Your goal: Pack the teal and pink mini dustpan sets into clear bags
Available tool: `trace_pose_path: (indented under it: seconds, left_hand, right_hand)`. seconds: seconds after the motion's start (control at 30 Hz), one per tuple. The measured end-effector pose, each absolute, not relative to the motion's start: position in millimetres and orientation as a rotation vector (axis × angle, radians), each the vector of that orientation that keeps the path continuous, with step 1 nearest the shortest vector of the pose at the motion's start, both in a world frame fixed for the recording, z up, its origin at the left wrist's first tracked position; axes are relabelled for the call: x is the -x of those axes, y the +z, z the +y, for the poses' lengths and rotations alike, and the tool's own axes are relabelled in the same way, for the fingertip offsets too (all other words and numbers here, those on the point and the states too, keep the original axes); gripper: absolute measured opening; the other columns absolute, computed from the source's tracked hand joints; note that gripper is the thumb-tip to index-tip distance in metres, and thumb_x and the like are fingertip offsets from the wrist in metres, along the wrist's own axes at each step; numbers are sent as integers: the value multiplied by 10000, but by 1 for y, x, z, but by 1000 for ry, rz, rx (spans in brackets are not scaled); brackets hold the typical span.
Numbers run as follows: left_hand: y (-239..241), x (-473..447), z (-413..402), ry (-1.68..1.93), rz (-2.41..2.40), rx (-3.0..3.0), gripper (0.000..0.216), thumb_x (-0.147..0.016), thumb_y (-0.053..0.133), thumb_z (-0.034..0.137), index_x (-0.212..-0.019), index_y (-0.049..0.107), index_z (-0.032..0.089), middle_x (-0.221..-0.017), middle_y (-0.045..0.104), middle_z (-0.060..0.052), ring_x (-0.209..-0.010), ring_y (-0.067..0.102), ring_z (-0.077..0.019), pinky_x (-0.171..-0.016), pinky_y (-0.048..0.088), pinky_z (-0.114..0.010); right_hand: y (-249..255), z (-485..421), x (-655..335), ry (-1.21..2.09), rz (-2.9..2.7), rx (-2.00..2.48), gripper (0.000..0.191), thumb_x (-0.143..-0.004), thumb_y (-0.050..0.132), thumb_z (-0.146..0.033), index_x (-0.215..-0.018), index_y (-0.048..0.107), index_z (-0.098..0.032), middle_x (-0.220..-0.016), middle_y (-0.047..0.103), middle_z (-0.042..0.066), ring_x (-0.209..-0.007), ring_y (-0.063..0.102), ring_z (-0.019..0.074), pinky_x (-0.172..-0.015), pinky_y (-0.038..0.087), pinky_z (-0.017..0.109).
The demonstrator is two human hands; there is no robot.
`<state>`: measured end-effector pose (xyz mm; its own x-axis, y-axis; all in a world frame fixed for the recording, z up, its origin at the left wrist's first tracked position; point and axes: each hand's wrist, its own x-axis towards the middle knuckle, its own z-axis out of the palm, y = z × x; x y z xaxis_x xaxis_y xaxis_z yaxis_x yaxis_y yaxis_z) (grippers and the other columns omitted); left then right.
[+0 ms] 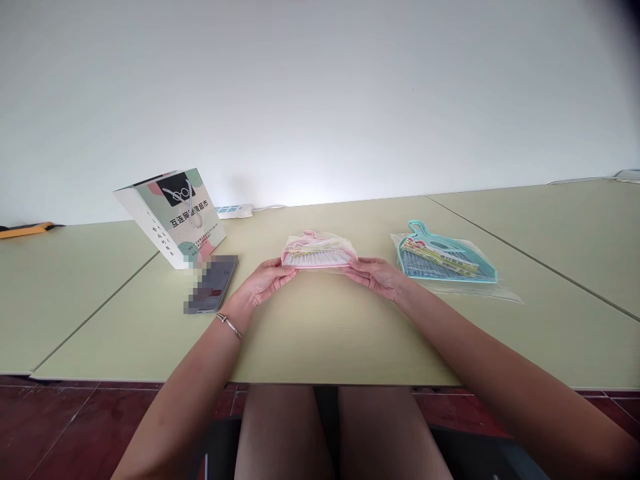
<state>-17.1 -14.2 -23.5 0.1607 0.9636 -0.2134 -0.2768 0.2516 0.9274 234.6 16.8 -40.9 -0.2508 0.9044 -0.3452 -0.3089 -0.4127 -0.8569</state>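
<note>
A pink dustpan with a white-bristled brush (320, 258), wrapped in clear plastic, is held in front of me at the middle of the table. My left hand (270, 280) pinches its left front corner, thumb on top and fingers below. At the right front corner, my right hand (375, 277) grips it the same way. To the right of that hand lies a turquoise dustpan with a grey-bristled brush (445, 257), also in a clear bag, with a yellow label across it.
A paper gift bag (185, 217) with rope handles stands at the back left, and a phone (215, 283) lies before it. A power strip (235, 211) rests by the wall. An orange object (25, 231) is at the far left. The table's front edge (345, 384) runs above my lap.
</note>
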Motion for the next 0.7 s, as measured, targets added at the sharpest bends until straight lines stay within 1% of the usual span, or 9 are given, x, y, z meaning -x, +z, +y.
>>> trace_pose_path:
  seconds: [0.13, 0.2, 0.3, 0.37, 0.43, 0.5, 0.6, 0.67, 0.7]
  left_hand:
    - [-25, 12, -14, 1057, 1253, -870, 69, -727, 675, 176, -758, 669, 115, -623, 669, -35, -566, 620, -79, -564, 505, -152]
    - [-21, 11, -17, 1025, 1360, -955, 190, -759, 654, 302, -732, 658, 114, -543, 633, -32, -481, 570, -81, -501, 468, -174]
    - [-14, 14, -22, 987, 1387, -1126, 470, -714, 699, 410, -1074, 619, 119, -882, 712, -115, -667, 658, -135, -650, 516, -248]
    - [-12, 18, -25, 933, 1274, -1237, 862, -632, 780, 357, -1379, 368, 232, -1238, 596, -154, -876, 674, -178, -816, 510, -327]
    - [-14, 19, -26, 891, 1158, -1386, 1074, -554, 831, 271, -1437, 224, 346, -1404, 450, -131, -1029, 630, -205, -917, 466, -372]
    - [-20, 18, -23, 937, 1170, -1533, 921, -540, 829, 278, -1355, 405, 334, -1404, 455, -88, -1105, 579, -219, -950, 439, -367]
    - [-31, 12, -15, 1139, 1345, -1572, 406, -644, 736, 420, -983, 678, 204, -1129, 646, -61, -977, 602, -204, -859, 476, -325]
    - [-37, 8, -11, 1259, 1392, -1523, 311, -694, 673, 471, -800, 700, 180, -867, 687, -33, -813, 606, -172, -756, 496, -294]
    - [-39, 6, -10, 1307, 1389, -1507, 296, -697, 669, 469, -752, 702, 180, -776, 676, -16, -757, 596, -160, -720, 495, -282]
  right_hand:
    - [-43, 14, -230, 1691, -941, 1235, 147, -755, 714, -215, -660, 632, -139, -590, 653, 31, -493, 592, 74, -506, 523, 168]
    - [-43, 14, -231, 1660, -1021, 1238, 246, -737, 726, -308, -610, 594, -144, -480, 567, -10, -385, 483, 49, -401, 422, 162]
    - [-43, 15, -234, 1668, -1059, 1173, 355, -735, 703, -378, -539, 497, -166, -403, 452, -52, -333, 361, 34, -344, 277, 172]
    - [-42, 16, -237, 1711, -1070, 1129, 409, -764, 657, -390, -505, 419, -181, -373, 401, -60, -322, 303, 34, -340, 230, 183]
    - [-39, 16, -239, 1781, -1096, 1104, 438, -795, 611, -388, -493, 363, -190, -353, 358, -67, -319, 246, 32, -341, 212, 186]
    - [-37, 15, -240, 1838, -1144, 1111, 443, -802, 598, -388, -498, 339, -196, -354, 333, -73, -327, 225, 32, -341, 213, 183]
    - [-37, 9, -237, 1756, -1235, 1162, 368, -760, 652, -416, -580, 415, -199, -433, 439, -50, -384, 372, 56, -378, 321, 180]
    - [-39, 5, -234, 1631, -1277, 1174, 333, -675, 742, -401, -826, 528, -195, -650, 609, 2, -542, 550, 104, -494, 456, 208]
    - [-40, 2, -233, 1588, -1305, 1159, 512, -619, 790, -369, -1020, 516, -206, -825, 657, 35, -659, 612, 133, -577, 505, 238]
